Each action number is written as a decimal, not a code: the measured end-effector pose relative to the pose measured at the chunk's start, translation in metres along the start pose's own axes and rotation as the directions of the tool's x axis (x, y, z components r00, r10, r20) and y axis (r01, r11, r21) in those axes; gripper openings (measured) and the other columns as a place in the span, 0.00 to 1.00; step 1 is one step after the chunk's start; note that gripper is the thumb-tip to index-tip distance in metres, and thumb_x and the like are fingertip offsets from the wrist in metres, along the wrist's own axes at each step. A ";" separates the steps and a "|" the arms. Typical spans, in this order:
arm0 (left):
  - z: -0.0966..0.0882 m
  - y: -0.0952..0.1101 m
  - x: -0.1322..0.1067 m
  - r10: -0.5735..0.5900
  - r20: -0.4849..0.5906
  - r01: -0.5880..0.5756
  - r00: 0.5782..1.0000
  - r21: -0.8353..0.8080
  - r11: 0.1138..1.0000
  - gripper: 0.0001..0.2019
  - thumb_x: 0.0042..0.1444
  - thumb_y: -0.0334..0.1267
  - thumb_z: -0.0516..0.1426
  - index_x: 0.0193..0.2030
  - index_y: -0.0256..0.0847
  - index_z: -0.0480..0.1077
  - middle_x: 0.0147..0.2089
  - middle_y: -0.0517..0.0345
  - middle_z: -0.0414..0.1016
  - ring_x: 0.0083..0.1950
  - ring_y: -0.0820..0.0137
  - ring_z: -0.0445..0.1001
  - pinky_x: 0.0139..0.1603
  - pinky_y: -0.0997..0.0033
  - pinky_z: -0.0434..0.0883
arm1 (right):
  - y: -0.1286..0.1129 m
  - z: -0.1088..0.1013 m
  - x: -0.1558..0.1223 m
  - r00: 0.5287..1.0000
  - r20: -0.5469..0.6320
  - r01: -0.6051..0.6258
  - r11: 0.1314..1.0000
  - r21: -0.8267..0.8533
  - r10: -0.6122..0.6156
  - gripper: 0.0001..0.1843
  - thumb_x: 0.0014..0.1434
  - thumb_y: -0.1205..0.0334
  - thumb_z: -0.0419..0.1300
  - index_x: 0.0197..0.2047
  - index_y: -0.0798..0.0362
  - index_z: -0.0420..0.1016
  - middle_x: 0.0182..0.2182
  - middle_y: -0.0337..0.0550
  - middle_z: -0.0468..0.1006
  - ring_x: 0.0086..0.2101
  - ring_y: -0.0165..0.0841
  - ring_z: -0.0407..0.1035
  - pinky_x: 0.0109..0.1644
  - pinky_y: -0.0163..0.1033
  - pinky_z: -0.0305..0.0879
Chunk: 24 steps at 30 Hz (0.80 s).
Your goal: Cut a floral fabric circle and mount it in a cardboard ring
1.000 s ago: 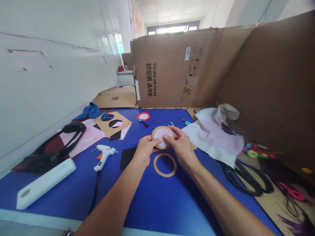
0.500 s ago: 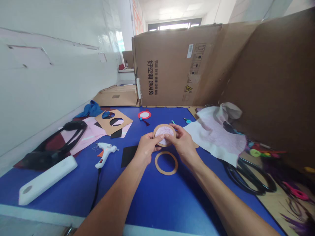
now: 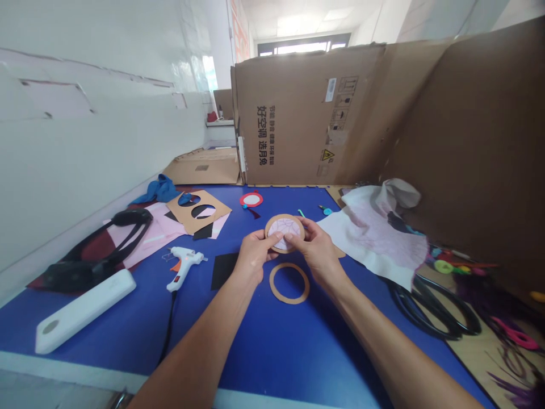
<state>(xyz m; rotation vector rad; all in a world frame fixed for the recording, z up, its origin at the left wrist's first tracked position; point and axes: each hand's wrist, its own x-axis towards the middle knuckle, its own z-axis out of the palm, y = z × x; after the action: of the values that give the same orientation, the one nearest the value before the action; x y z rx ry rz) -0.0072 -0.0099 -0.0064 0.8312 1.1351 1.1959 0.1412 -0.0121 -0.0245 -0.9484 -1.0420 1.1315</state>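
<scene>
Both hands hold up a round cardboard ring covered with pale pink patterned fabric point(image 3: 284, 230) above the blue table point(image 3: 272, 346). My left hand point(image 3: 252, 258) pinches its lower left rim. My right hand point(image 3: 317, 253) grips its right side, with the fingers pressed on the fabric. A second, bare cardboard ring point(image 3: 289, 282) lies flat on the table just below the hands.
A white glue gun point(image 3: 184, 262) and a black square point(image 3: 223, 268) lie left of the hands. Pink-white fabric point(image 3: 378, 236) sits right, black cord hoops point(image 3: 434, 315) beyond it. Cardboard with round cut-outs point(image 3: 199, 211), a red ring point(image 3: 251, 199), a white bar point(image 3: 83, 311) and cardboard walls point(image 3: 383, 125) surround.
The hands with the fabric-covered ring have lifted slightly; the view shifted a little. The grip on the ring looks the same.
</scene>
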 end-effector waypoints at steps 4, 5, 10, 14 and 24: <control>0.000 0.000 0.000 -0.006 -0.004 0.006 1.000 -0.015 1.000 0.12 0.47 0.41 0.74 0.37 0.37 0.84 0.33 0.51 0.84 0.30 0.71 0.79 0.33 0.73 0.71 | 0.001 0.000 0.001 1.000 -0.007 -0.005 1.000 0.028 0.005 0.33 0.45 0.56 0.78 0.54 0.51 0.78 0.47 0.48 0.88 0.46 0.46 0.82 0.54 0.51 0.77; 0.000 0.000 0.000 -0.007 -0.003 0.007 1.000 -0.018 1.000 0.13 0.47 0.41 0.74 0.37 0.37 0.84 0.33 0.51 0.84 0.30 0.71 0.79 0.33 0.73 0.71 | 0.001 0.001 0.001 1.000 -0.006 -0.013 0.999 0.045 0.013 0.33 0.45 0.56 0.78 0.54 0.51 0.78 0.46 0.47 0.88 0.45 0.46 0.82 0.53 0.51 0.77; 0.001 -0.001 0.000 0.001 -0.008 -0.001 1.000 -0.019 1.000 0.13 0.46 0.42 0.75 0.36 0.37 0.84 0.32 0.51 0.84 0.30 0.71 0.78 0.33 0.73 0.71 | 0.001 0.002 0.002 0.999 -0.039 0.013 0.999 0.049 -0.011 0.31 0.45 0.55 0.79 0.52 0.50 0.80 0.46 0.46 0.88 0.46 0.45 0.81 0.53 0.49 0.77; 0.001 -0.002 0.001 0.011 0.005 -0.011 1.000 -0.017 1.000 0.13 0.46 0.42 0.75 0.35 0.37 0.84 0.32 0.51 0.84 0.29 0.71 0.78 0.33 0.73 0.71 | 0.003 0.003 0.002 0.999 -0.052 0.017 0.998 0.066 -0.013 0.31 0.45 0.55 0.79 0.52 0.50 0.80 0.45 0.46 0.88 0.45 0.45 0.81 0.52 0.49 0.77; 0.001 -0.003 0.000 0.018 0.020 -0.018 1.000 0.012 1.000 0.13 0.46 0.41 0.74 0.35 0.36 0.84 0.31 0.50 0.83 0.30 0.70 0.78 0.32 0.72 0.71 | 0.006 -0.002 0.005 0.999 -0.052 -0.012 0.998 0.064 0.015 0.34 0.47 0.52 0.78 0.55 0.50 0.78 0.39 0.44 0.87 0.39 0.44 0.81 0.48 0.49 0.77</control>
<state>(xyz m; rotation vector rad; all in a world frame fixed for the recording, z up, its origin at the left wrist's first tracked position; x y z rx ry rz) -0.0051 -0.0100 -0.0086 0.8620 1.1220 1.1945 0.1418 -0.0065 -0.0298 -0.9309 -0.9530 1.1383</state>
